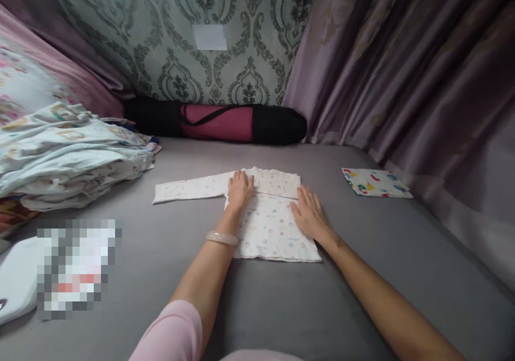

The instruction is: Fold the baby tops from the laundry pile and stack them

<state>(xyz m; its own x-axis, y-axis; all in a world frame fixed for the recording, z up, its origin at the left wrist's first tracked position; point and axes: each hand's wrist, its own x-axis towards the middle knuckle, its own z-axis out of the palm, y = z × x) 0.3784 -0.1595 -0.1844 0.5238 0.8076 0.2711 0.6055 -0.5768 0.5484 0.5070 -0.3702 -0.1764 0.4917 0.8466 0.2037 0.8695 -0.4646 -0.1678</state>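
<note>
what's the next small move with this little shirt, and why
Probably fold the outstretched sleeve inward over the white shirt: it sticks out flat beyond the left hand, while the other sleeve seems already laid across the chest, beside the right hand.

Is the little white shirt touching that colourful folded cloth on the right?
Apart. The head view shows bare grey sheet between the white shirt and the folded cloth.
</note>
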